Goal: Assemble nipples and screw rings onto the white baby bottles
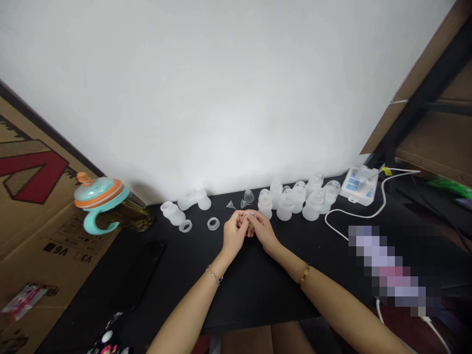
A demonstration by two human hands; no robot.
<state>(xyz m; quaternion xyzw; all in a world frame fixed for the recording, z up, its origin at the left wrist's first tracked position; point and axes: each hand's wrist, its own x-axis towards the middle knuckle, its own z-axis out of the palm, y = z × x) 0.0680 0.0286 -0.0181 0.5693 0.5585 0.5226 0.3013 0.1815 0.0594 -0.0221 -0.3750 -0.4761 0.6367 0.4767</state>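
Note:
My left hand (234,235) and my right hand (264,232) meet over the middle of the black table. Both are closed on a small translucent bottle ring (250,214), pinched between thumbs and fingers. Whether a teat sits inside it is hard to see. Just beyond my fingers lie a clear dome cap (249,196) and small clear teats (230,205). To the left rest two loose rings, one flat ring (213,223) and another ring (185,225), near an uncapped milky bottle (173,213). Several capped small baby bottles (285,205) stand close on the right.
More white bottles (202,200) lie against the wall. A turquoise-lidded jug (110,201) stands at left beside a cardboard box (33,196) and a dark phone (142,275). At right are a power strip (359,184), a white cable (354,215) and a blurred-out object (387,265).

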